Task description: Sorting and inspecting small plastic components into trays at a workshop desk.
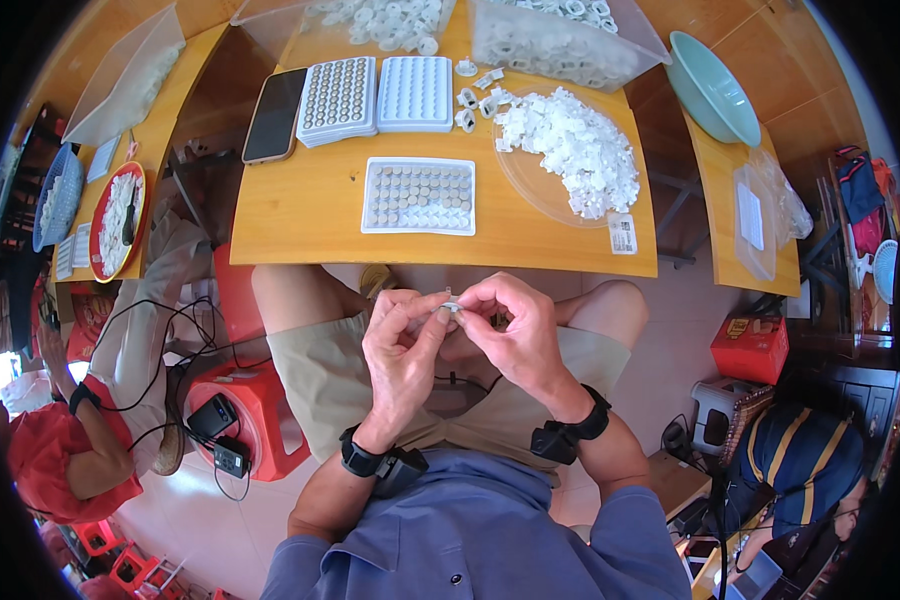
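Above my lap, just short of the table's front edge, both hands meet on a small white plastic part (451, 306). My left hand (402, 338) pinches it from the left with thumb and forefinger; my right hand (516, 328) grips it from the right. The fingertips cover most of the piece. Beyond the hands lies a white tray (418, 231) with rows of round silvery cells, some of its front pockets without one. To its right, a clear round dish (518, 180) bears a heap of small white plastic parts (580, 150).
Behind the tray are a stack of cell-filled trays (336, 100), a white pocketed tray (414, 95) and a black phone (275, 115). Several round fittings (465, 119) lie near a clear bin (570, 52). Co-workers sit on both sides; a red stool (260, 420) stands left.
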`<state>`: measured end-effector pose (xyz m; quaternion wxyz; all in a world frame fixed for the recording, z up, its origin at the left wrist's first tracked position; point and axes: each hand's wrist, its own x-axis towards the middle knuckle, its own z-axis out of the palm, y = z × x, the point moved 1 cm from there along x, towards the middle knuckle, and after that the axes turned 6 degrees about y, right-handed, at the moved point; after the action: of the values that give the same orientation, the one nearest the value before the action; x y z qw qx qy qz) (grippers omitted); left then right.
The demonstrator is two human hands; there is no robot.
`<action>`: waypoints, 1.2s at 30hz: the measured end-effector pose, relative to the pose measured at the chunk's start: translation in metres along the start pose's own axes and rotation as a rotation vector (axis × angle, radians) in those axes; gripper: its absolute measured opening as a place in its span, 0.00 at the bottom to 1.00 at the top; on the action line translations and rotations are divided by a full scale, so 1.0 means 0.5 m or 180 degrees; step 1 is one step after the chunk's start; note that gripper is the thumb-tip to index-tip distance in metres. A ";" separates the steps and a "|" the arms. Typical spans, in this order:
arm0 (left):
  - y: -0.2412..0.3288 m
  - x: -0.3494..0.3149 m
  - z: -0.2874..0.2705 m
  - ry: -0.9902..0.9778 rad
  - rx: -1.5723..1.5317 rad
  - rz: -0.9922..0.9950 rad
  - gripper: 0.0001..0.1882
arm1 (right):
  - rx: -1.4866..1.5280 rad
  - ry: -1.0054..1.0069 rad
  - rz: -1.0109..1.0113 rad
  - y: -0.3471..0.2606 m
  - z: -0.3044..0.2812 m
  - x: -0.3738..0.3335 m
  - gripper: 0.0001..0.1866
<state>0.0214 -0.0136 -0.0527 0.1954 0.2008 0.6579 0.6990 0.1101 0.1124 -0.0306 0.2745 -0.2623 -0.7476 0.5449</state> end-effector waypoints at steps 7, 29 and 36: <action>0.000 -0.002 0.002 0.0110 -0.0024 0.0124 0.10 | 0.0977 -0.0186 0.0638 0.029 0.006 -0.011 0.04; -0.012 -0.002 0.014 -0.0258 -0.1180 -0.0771 0.12 | 0.1332 -0.0149 0.1176 0.016 -0.010 -0.003 0.06; -0.026 -0.005 0.006 -0.0100 -0.1117 -0.0720 0.09 | 0.0518 -0.0099 0.0539 0.001 0.004 -0.002 0.05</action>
<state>0.0254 -0.0115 -0.0655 0.3149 0.0995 0.5413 0.7733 0.1095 0.1106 -0.0317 0.2362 -0.2928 -0.6803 0.6290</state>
